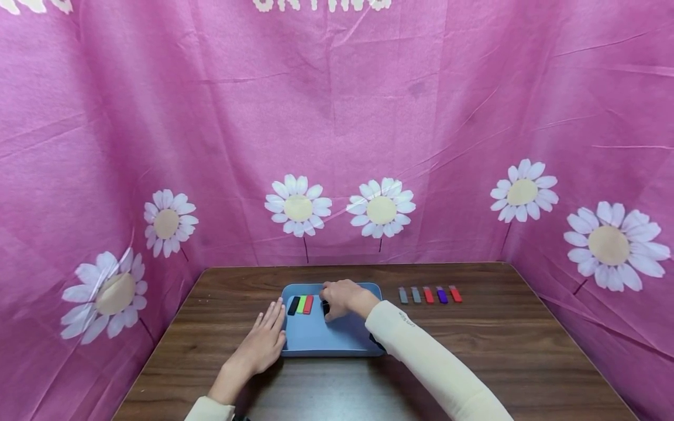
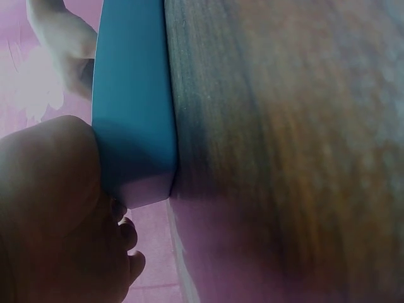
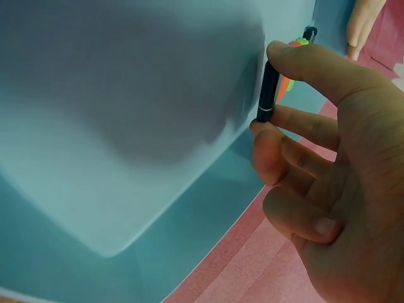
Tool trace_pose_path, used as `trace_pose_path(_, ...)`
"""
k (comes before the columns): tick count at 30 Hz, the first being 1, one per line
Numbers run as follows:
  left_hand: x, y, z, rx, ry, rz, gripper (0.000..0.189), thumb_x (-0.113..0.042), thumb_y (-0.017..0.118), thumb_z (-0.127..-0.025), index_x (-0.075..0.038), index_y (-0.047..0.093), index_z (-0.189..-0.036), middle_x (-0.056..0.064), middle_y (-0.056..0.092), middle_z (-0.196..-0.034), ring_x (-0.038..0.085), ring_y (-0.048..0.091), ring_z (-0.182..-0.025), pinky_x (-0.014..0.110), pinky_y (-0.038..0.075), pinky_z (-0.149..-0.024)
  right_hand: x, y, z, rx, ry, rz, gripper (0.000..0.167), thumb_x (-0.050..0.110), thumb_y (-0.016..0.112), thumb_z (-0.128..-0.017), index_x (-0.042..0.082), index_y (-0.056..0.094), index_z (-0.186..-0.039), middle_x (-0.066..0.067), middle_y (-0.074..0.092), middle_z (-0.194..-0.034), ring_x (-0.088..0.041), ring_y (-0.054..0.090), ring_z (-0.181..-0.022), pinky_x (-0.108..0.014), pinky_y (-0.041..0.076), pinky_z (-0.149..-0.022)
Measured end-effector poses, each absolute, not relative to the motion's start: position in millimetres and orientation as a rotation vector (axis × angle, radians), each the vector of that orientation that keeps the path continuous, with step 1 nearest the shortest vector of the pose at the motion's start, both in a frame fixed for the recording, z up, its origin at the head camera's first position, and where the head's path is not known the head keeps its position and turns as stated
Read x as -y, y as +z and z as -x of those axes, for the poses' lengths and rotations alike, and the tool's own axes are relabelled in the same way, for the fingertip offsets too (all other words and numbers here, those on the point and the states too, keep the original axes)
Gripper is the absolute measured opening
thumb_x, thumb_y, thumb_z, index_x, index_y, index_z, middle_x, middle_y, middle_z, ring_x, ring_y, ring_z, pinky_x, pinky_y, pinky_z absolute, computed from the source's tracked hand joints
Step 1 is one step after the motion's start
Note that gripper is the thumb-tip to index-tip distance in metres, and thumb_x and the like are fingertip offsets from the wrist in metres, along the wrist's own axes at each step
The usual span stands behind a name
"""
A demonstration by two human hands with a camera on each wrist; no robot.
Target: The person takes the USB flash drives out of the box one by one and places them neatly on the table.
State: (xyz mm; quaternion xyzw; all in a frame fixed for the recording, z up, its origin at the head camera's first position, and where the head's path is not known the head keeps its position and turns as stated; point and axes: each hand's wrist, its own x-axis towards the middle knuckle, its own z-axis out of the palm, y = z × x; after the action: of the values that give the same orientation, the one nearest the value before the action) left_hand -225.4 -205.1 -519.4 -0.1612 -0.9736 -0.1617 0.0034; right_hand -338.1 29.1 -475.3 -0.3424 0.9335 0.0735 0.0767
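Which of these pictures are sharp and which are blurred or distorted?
Head view: sharp, evenly lit, but wide-angle bending curves the backdrop edges. Left wrist view: wood table smeared, left hand dark and soft. Right wrist view: blue tray hazy, right hand and black stick clearer.

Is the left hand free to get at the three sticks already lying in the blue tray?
Probably yes. The left hand lies flat at the blue tray edge, holding nothing, with the black, green and red sticks just beyond its fingertips and nothing between. The right hand works beside them.

Tray (image 1: pixel 337 342) left of sticks (image 1: pixel 429 294)
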Motion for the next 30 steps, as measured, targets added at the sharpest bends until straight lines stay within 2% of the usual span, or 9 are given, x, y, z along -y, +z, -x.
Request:
trace_pose_path(4, 205.8, -520.3, 226.7, 3.052, -0.506, 0.506, 0.06, -0.02, 0.045, -0.112, 0.007, 0.031, -0.164, 0.021, 0.019, -0.177, 0.041, 0.02, -0.165, 0.062, 0.021, -0.132, -31.2, -471.7, 336.6, -2.8, 0.211, 1.022, 0.056, 0.051, 0.082, -0.09, 0.023, 0.073, -0.137, -0.002, 0.065, -0.142, -0.011, 0.064, -0.096, -0.032, 0.059, -0.097)
trace_pose_path(12, 207.3, -521.4, 227.3, 2.998, -0.549, 0.542, 0.06, -0.019, 0.046, -0.111, 0.01, 0.033, -0.162, 0.026, 0.023, -0.175, 0.046, 0.024, -0.162, 0.066, 0.023, -0.13, -38.4, -466.3, 333.8, -2.807, 0.197, 1.043, 0.056, 0.052, 0.082, -0.09, 0.023, 0.073, -0.137, -0.001, 0.065, -0.139, -0.009, 0.061, -0.087, -0.029, 0.059, -0.089)
trace_pose_path(20, 206.5, -519.9, 226.3, 3.042, -0.499, 0.52, 0.059, -0.019, 0.046, -0.113, 0.007, 0.031, -0.164, 0.022, 0.019, -0.177, 0.041, 0.02, -0.165, 0.06, 0.02, -0.133, -51.0, -461.5, 332.0, -2.822, 0.16, 1.08, 0.058, 0.051, 0.082, -0.09, 0.021, 0.073, -0.138, -0.005, 0.064, -0.146, -0.015, 0.069, -0.097, -0.034, 0.061, -0.091)
trace_pose_path(23, 206.3, -519.8, 225.9, 3.038, -0.483, 0.52, 0.059, -0.019, 0.046, -0.113, 0.007, 0.032, -0.163, 0.022, 0.02, -0.177, 0.041, 0.021, -0.165, 0.06, 0.021, -0.133, -55.8, -458.5, 330.8, -2.83, 0.152, 1.087, 0.057, 0.05, 0.083, -0.09, 0.021, 0.073, -0.138, -0.005, 0.064, -0.145, -0.016, 0.069, -0.097, -0.035, 0.061, -0.091)
trace_pose_path(30, 206.0, -519.7, 226.1, 3.039, -0.471, 0.527, 0.059, -0.02, 0.046, -0.112, 0.008, 0.032, -0.163, 0.023, 0.02, -0.177, 0.041, 0.022, -0.164, 0.059, 0.022, -0.133, -66.6, -453.9, 328.6, -2.859, 0.17, 1.108, 0.054, 0.05, 0.085, -0.087, 0.021, 0.076, -0.132, -0.003, 0.066, -0.132, -0.015, 0.067, -0.084, -0.036, 0.06, -0.084)
